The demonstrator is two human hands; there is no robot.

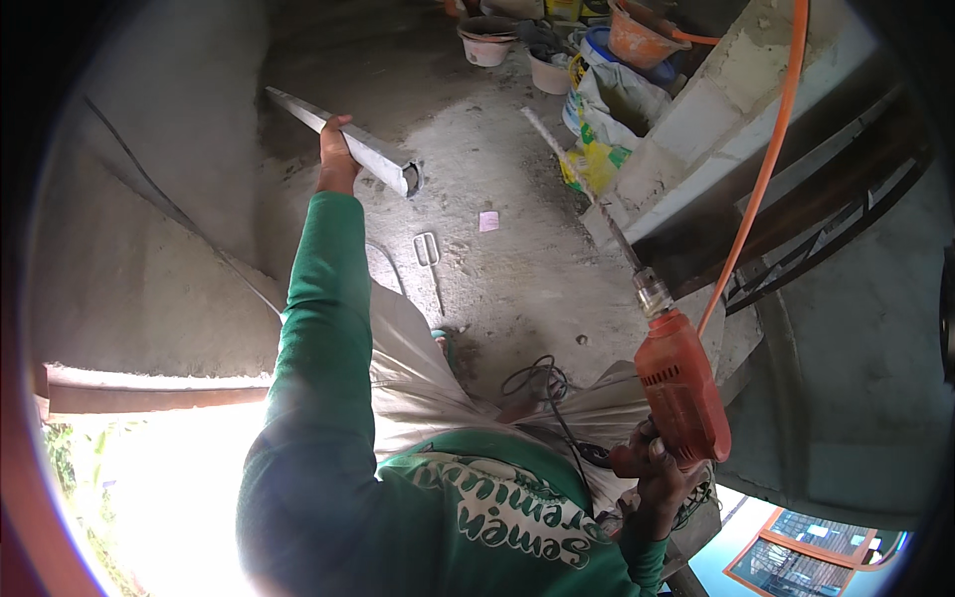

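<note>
My left arm reaches forward, and my left hand (338,157) is closed around a pale hollow metal bar (380,157). The bar slants above the floor, its open end towards me and streaked with grey. Low on the right, my right hand (659,480) is wrapped around the handle of a red electric drill (678,383). The drill points away from me, up and to the left in view. From its chuck (653,295) runs a long rod (617,235), whose far part is coated in pale grey. Its far tip lies near a yellow and white sack.
On the concrete floor (517,289) lie a looped metal mixing paddle (427,251) and a pink scrap (488,221). Buckets (487,45) and an opened sack (622,104) stand at the far right. An orange hose (764,179) hangs on the right; a dark cable (537,373) coils near my legs.
</note>
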